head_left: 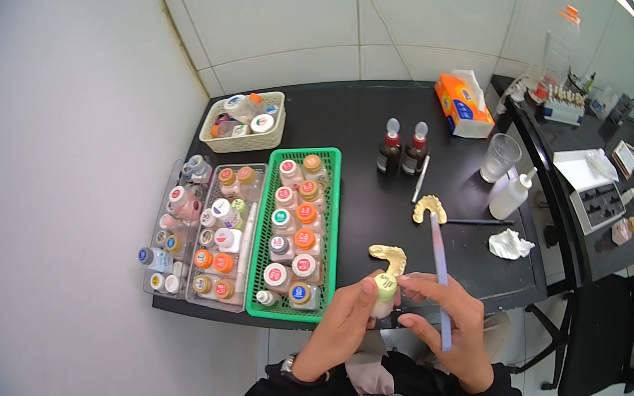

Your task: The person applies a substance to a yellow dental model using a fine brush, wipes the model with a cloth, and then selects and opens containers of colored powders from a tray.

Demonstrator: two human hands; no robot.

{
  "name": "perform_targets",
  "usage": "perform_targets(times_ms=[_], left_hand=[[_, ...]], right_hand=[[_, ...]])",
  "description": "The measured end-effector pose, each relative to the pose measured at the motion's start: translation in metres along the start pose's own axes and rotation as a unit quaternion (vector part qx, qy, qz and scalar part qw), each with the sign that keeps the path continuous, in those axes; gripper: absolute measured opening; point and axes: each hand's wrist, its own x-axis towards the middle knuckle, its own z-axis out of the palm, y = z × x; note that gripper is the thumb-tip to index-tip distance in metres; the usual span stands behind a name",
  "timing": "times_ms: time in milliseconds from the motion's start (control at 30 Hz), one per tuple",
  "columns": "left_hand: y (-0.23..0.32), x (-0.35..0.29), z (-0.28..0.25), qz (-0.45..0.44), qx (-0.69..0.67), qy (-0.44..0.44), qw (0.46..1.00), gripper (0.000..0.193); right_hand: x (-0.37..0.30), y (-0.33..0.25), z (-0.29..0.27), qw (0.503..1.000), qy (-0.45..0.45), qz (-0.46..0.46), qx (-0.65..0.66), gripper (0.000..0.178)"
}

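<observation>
My left hand [338, 324] is closed round a small jar [383, 307] with a pale green lid [386, 285], above the table's front edge. A long slim pink-to-blue stick [442, 278] lies across my right hand [457, 321], held in its bent fingers; whether it is a brush or another tool I cannot tell. The right fingertips are at the jar's lid. Just beyond the jar rests a cream dental cast [388, 256], partly overlapped by the hands. A second horseshoe-shaped dental cast [428, 208] lies farther off, near the stick's upper end.
Left stand a green basket [336, 228] of lidded jars, clear trays [251, 289] with more jars and a cream basket [273, 134]. Dark dropper bottles [388, 157], a glass [500, 155], a white squeeze bottle [511, 196], crumpled tissue [511, 244] and a tissue pack [463, 106] are right.
</observation>
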Motion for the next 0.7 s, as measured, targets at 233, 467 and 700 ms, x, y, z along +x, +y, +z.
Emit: perform_targets(times_ms=[233,467,700], left_hand=[[-0.009,0.005,0.026,0.153,0.095,-0.018,0.984,0.064],[-0.014,-0.003,0.041,0.105,0.052,-0.02,0.993,0.051],[-0.016,-0.006,0.047,-0.111,-0.269,-0.081,0.953,0.056]], right_hand=[[-0.017,0.004,-0.006,0.999,0.024,0.026,-0.024,0.04],[-0.02,0.003,-0.013,0.995,0.072,0.046,0.058,0.036],[-0.024,0.007,-0.02,0.993,0.061,0.074,0.072,0.032]])
